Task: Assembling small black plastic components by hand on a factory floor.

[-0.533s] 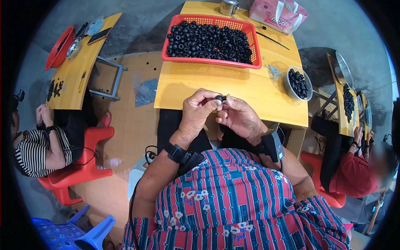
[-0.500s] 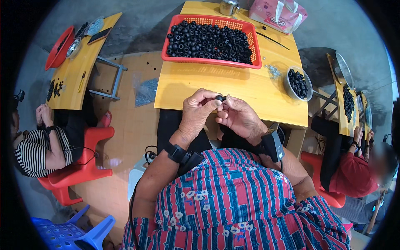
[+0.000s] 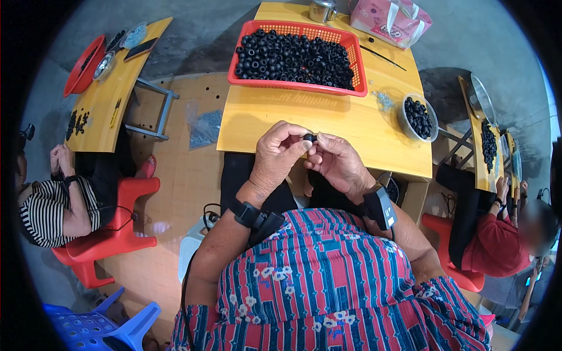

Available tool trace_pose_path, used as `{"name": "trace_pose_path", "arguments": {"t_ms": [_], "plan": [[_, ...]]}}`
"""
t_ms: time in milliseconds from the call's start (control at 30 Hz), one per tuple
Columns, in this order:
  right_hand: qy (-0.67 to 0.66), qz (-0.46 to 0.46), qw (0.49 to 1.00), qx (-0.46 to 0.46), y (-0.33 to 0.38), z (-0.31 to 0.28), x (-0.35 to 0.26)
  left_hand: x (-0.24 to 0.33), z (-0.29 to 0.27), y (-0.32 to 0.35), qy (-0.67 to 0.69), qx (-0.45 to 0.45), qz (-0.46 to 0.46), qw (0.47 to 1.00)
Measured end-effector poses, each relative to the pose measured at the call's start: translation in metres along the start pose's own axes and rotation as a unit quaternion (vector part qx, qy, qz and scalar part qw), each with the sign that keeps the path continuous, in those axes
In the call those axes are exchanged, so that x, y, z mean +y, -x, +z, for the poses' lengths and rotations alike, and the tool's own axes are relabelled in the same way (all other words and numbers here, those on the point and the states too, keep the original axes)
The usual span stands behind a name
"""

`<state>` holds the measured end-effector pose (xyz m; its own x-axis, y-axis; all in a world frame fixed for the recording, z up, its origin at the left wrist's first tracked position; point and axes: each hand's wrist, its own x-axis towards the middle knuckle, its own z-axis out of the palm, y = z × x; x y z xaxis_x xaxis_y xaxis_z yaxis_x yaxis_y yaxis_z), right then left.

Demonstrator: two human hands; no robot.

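Note:
Just off the near edge of the yellow table (image 3: 246, 131), both hands meet over one small black round part (image 3: 309, 138). My left hand (image 3: 280, 151) pinches it between thumb and forefinger. From the other side my right hand (image 3: 342, 159) grips it with thumb and curled fingers. The fingertips cover much of the part. Beyond the hands, a red plastic basket (image 3: 297, 89) holds many similar black rings and round pieces. A clear tub (image 3: 434, 133) of black round parts stands on the right of the table.
Small clear pieces (image 3: 383, 100) lie beside the tub. A thin black rod (image 3: 383, 58), a metal cup (image 3: 322, 10) and a pink bag (image 3: 391, 22) are at the back. People sit at tables on the left and right. A blue chair (image 3: 105, 327) stands lower left.
The fingers have closed in slightly, so less of the black part shows between them. Both hands otherwise stay in nearly the same place.

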<state>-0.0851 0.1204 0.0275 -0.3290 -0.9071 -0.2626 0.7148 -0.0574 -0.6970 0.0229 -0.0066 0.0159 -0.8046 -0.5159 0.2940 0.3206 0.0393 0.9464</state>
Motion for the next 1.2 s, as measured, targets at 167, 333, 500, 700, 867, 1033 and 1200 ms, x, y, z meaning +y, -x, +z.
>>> {"name": "trace_pose_path", "arguments": {"t_ms": [167, 333, 500, 700, 867, 1033, 1200], "plan": [[0.021, 0.003, 1.0, 0.017, 0.0, 0.001, -0.002, 0.009, -0.006, -0.005, -0.16, -0.007, 0.047, 0.986], [0.032, 0.009, 0.999, 0.022, -0.001, 0.001, -0.003, 0.014, -0.005, -0.005, -0.154, -0.006, 0.026, 0.988], [0.007, 0.052, 0.998, 0.023, 0.001, 0.001, -0.007, 0.004, -0.005, -0.002, -0.111, 0.001, 0.014, 0.994], [-0.002, 0.06, 0.998, 0.016, 0.001, -0.001, -0.007, 0.002, -0.005, -0.002, -0.113, -0.003, 0.018, 0.993], [0.021, 0.035, 0.999, 0.014, 0.0, -0.001, -0.006, 0.001, -0.003, -0.001, -0.134, -0.008, 0.032, 0.99], [0.057, 0.003, 0.998, 0.02, -0.002, -0.003, -0.004, -0.004, 0.0, -0.001, -0.092, -0.003, 0.009, 0.996], [0.014, 0.016, 1.0, 0.005, -0.002, -0.003, -0.003, -0.005, 0.002, 0.0, -0.052, 0.007, 0.006, 0.999]]}}
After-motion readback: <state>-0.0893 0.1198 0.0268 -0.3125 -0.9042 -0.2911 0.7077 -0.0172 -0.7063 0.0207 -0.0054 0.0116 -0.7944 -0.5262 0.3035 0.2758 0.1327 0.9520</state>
